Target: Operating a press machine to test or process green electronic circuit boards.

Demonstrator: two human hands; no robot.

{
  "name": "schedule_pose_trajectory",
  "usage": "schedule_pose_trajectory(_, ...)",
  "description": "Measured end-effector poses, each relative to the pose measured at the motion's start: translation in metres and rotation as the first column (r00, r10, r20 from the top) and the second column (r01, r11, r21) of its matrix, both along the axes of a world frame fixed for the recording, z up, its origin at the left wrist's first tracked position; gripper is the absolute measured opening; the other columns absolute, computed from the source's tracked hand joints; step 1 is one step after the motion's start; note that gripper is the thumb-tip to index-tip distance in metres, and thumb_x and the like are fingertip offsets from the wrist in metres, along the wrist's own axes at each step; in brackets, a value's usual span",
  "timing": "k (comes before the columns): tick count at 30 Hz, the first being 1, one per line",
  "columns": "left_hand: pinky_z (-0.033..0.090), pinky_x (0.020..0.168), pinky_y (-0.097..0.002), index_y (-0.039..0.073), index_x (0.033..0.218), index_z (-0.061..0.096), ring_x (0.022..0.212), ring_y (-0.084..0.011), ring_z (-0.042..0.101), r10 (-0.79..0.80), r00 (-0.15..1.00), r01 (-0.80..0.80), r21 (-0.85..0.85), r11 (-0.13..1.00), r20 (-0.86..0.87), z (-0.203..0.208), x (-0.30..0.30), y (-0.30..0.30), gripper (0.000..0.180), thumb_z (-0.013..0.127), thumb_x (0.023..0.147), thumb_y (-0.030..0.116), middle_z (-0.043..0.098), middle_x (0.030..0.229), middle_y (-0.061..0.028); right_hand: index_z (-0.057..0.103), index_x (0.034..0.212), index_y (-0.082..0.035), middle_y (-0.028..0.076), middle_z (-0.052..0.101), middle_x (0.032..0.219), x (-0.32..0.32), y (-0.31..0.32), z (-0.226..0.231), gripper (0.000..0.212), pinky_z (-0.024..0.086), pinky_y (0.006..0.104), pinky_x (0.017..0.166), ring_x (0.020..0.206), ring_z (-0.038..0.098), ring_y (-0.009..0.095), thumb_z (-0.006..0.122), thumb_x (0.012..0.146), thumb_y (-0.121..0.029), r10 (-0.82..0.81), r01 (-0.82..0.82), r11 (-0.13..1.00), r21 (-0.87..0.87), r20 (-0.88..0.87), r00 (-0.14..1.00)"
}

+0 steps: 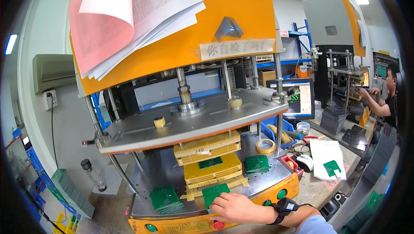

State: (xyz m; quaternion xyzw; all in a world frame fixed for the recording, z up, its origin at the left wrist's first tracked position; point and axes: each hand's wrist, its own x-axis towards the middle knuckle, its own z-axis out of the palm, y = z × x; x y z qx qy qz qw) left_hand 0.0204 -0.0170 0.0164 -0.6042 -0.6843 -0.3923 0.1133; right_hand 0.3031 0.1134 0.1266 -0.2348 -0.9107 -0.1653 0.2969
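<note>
My right hand point(235, 207), with a black band and small device point(285, 210) on the wrist, reaches in from the lower right. Its fingers are closed on the near edge of a green circuit board point(215, 191). That board is just in front of a yellow layered fixture point(211, 171) on the press bed, where another green circuit board point(210, 162) lies on top. Above it, a matching yellow upper block point(207, 147) hangs under the press plate point(189, 124), with a gap between. My left hand is out of view.
Stacks of green boards stand on the bed, one left point(165, 199) and one right point(257, 164). Metal posts point(279, 134) flank the fixture; a tape roll point(265, 146) lies behind. Round green buttons point(282, 194) line the front. Farther right are a monitor point(295, 98) and a co-worker point(390, 91).
</note>
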Motion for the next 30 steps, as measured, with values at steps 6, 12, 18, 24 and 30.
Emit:
schedule_pose_trajectory(6, 0.045, 0.084, -0.0485, 0.003, 0.089, 0.064, 0.089, -0.0386, 0.058, -0.197, 0.979, 0.2, -0.049, 0.979, 0.06, -0.0029, -0.0037, 0.0083, 0.018, 0.061, 0.092, 0.02, 0.065, 0.09, -0.0173, 0.062, 0.092, -0.009, 0.001, 0.057, 0.087, -0.0016, -0.0011, 0.0014, 0.031, 0.05, 0.0286, 0.069, 0.081, 0.059, 0.019, 0.072, 0.083, -0.037, -0.038, 0.038, 0.999, -0.01, -0.002, 0.999)
schedule_pose_trajectory(12, 0.046, 0.081, -0.0488, 0.003, 0.089, 0.065, 0.088, -0.0392, 0.058, -0.205, 0.978, 0.208, -0.055, 0.977, 0.048, -0.0046, -0.0084, 0.0071, 0.018, 0.06, 0.092, 0.02, 0.065, 0.09, -0.0184, 0.057, 0.083, -0.011, 0.006, 0.051, 0.085, -0.0087, -0.0073, 0.0034, 0.029, 0.046, 0.0337, 0.069, 0.082, 0.054, 0.023, 0.072, 0.079, -0.036, -0.026, 0.026, 1.0, -0.011, -0.055, 0.998)
schedule_pose_trajectory(18, 0.045, 0.083, -0.049, 0.002, 0.091, 0.065, 0.092, -0.0401, 0.057, -0.199, 0.976, 0.207, -0.093, 0.974, 0.087, -0.003, -0.0071, 0.0077, 0.02, 0.059, 0.094, 0.022, 0.064, 0.093, -0.0201, 0.055, 0.079, -0.011, 0.006, 0.051, 0.082, -0.0077, -0.0085, 0.005, 0.029, 0.046, 0.0337, 0.068, 0.08, 0.054, 0.023, 0.072, 0.079, -0.035, -0.032, 0.032, 0.999, 0.008, -0.074, 0.997)
schedule_pose_trajectory(24, 0.045, 0.083, -0.0493, 0.002, 0.092, 0.064, 0.092, -0.0404, 0.056, -0.198, 0.976, 0.206, -0.087, 0.975, 0.089, -0.0007, -0.0038, 0.0065, 0.022, 0.058, 0.095, 0.023, 0.063, 0.093, -0.0203, 0.055, 0.079, -0.011, 0.006, 0.05, 0.082, -0.0071, -0.0088, 0.0048, 0.03, 0.046, 0.0336, 0.068, 0.08, 0.054, 0.023, 0.072, 0.079, -0.036, -0.037, 0.038, 0.999, 0.016, -0.074, 0.997)
schedule_pose_trajectory(30, 0.046, 0.082, -0.0488, 0.002, 0.093, 0.064, 0.091, -0.0404, 0.057, -0.192, 0.976, 0.201, -0.101, 0.974, 0.099, -0.0055, -0.0068, 0.004, 0.022, 0.059, 0.096, 0.024, 0.063, 0.094, -0.0205, 0.059, 0.087, -0.01, 0.004, 0.054, 0.086, -0.0066, -0.0044, -0.0012, 0.031, 0.048, 0.0329, 0.071, 0.083, 0.057, 0.022, 0.071, 0.082, -0.038, -0.038, 0.038, 0.999, -0.013, -0.029, 0.999)
